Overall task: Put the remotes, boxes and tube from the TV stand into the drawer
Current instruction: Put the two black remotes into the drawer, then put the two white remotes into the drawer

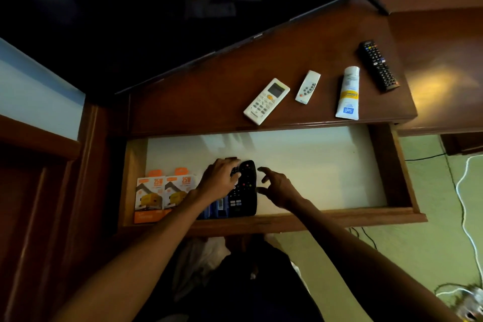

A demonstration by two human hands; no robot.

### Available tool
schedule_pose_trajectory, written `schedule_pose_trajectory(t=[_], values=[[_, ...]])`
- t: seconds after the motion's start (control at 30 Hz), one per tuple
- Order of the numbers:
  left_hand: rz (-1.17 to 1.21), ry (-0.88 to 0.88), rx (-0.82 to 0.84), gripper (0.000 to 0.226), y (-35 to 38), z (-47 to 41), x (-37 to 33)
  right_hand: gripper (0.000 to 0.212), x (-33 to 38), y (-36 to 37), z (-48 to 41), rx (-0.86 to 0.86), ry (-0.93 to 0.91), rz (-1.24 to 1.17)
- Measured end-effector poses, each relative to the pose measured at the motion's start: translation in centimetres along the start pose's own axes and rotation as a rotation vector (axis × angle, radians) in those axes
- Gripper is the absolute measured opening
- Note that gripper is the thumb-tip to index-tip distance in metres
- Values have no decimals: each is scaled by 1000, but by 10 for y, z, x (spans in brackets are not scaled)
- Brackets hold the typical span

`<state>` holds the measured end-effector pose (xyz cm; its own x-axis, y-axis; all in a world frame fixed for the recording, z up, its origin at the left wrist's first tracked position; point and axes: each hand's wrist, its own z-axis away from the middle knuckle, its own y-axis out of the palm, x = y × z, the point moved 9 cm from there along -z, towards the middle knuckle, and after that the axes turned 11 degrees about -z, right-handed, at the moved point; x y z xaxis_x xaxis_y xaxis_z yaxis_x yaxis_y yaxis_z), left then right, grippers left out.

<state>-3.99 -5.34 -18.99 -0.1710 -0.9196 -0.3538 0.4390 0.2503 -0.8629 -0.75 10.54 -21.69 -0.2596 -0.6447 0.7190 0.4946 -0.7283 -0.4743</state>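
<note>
The wooden drawer (pixel 326 214) is pulled open below the TV stand top (pixel 198 102). At the drawer's left end, two orange boxes (pixel 163 195) lie side by side. My left hand (pixel 219 180) lies on a dark, blue-edged remote (pixel 222 207), fingers curled over its far end. Just to the right lies a black remote (pixel 244 192). My right hand (pixel 277 188) hovers beside it, fingers spread, holding nothing. On the stand top lie a large white remote (pixel 266 101), a small white remote (pixel 308 87), a white and yellow tube (pixel 348 93) and a long black remote (pixel 379 65).
The TV's dark screen (pixel 156 21) leans over the back of the stand. The drawer's pale bottom (pixel 326 165) is bare to the right of my hands. White and black cables (pixel 465 191) trail over the green floor on the right.
</note>
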Motion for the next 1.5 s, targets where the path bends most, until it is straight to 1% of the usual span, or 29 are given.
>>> schedule_pose_trajectory(t=[0.13, 0.27, 0.37, 0.43, 0.5, 0.6, 0.7, 0.8, 0.9, 0.97, 1.03, 1.13, 1.3, 1.37, 1.5], values=[[38, 74, -160, 31, -52, -1, -22, 47, 14, -53, 11, -114, -47, -66], [97, 106, -281, 30, -107, -29, -53, 36, 31, -120, 20, -288, -96, -126], [123, 104, -343, 36, -130, -60, -78, 34, 43, -169, 18, -405, -132, -107], [92, 97, -376, 47, -138, -83, -92, 37, 49, -200, 10, -459, -170, -76], [78, 45, -329, 61, -134, -109, -97, 46, 51, -228, -5, -477, -167, -35], [26, -26, -240, 78, -125, -141, -100, 69, 50, -261, -32, -451, -124, 82], [-72, -49, -158, 87, -120, -158, -106, 92, 49, -276, -57, -390, -135, 139], [-68, -70, -157, 84, -121, -166, -115, 112, 45, -278, -78, -310, -155, 147], [85, -92, -187, 77, -124, -174, -117, 123, 42, -277, -97, -222, -135, 179], [153, -120, -197, 76, -125, -176, -113, 123, 39, -275, -104, -189, -117, 234], [191, -144, -221, 77, -126, -175, -109, 120, 38, -277, -106, -206, -137, 286], [223, -152, -266, 77, -130, -165, -105, 114, 42, -278, -100, -223, -178, 260], [250, -130, -332, 78, -137, -135, -102, 116, 51, -259, -75, -189, -240, 228], [245, -108, -333, 79, -135, -117, -101, 115, 55, -246, -57, -179, -264, 221], [189, -54, -275, 79, -115, -79, -94, 111, 57, -219, -17, -178, -318, 253]])
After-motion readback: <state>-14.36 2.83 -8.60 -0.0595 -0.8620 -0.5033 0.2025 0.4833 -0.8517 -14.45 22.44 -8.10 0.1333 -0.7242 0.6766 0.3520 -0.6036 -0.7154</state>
